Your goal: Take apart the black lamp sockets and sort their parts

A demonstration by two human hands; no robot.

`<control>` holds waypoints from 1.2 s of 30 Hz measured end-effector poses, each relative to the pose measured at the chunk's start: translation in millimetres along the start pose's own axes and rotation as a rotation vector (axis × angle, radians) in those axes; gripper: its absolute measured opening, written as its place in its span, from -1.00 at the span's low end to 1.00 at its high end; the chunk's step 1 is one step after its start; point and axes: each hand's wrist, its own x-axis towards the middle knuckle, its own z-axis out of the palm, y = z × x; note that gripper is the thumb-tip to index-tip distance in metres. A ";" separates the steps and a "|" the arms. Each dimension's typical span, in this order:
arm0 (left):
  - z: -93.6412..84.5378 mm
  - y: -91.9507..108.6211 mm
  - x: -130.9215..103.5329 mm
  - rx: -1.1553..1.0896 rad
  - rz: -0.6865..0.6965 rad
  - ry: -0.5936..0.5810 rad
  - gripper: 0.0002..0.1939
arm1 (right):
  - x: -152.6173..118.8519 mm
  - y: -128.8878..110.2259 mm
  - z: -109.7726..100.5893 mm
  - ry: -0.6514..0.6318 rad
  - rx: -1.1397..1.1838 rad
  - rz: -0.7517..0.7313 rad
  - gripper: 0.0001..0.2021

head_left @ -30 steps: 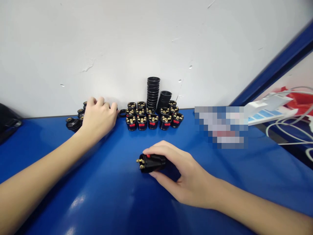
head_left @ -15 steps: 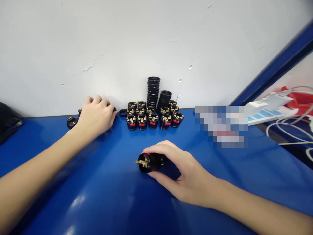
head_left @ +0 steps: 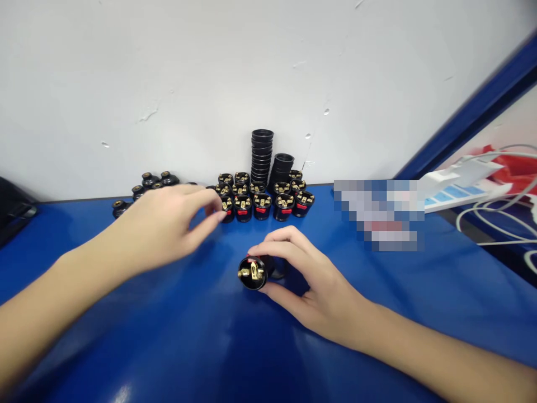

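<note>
In my right hand (head_left: 310, 285) is a black cylindrical part (head_left: 253, 272) with brass prongs inside and a bit of red on its rim; its open end faces left and toward me. My left hand (head_left: 180, 221) hovers over the blue table (head_left: 168, 336), thumb and forefinger apart with no object visible between them. Its fingertips are near the left end of several black round parts (head_left: 262, 206) with brass contacts and red tabs. Behind those stand a tall stack of black rings (head_left: 262, 154) and a shorter one (head_left: 283, 168).
Black domed caps (head_left: 168, 178) are grouped at the back left by the white wall (head_left: 210, 73). A dark object (head_left: 14, 210) lies at the far left edge. At right are a blurred patch (head_left: 381, 215), a white power strip (head_left: 465, 196) and white cables (head_left: 470, 226).
My left hand has moved right from the back left, uncovering the domed caps. The part in my right hand has turned so its open end faces me more.
</note>
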 end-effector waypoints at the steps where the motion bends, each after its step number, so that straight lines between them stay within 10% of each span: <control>1: -3.2 7.8 -3.9 -0.099 0.011 -0.035 -0.79 | 0.1 0.0 0.2 0.003 0.000 0.005 -0.61; 18: 6.8 45.9 -36.4 -0.312 0.233 -0.085 -0.61 | -4.1 2.4 2.4 0.031 0.003 0.085 -0.77; 36: 25.3 42.1 -40.8 -0.651 -0.010 -0.156 -0.81 | 0.3 1.8 3.1 0.071 -0.177 0.149 -0.75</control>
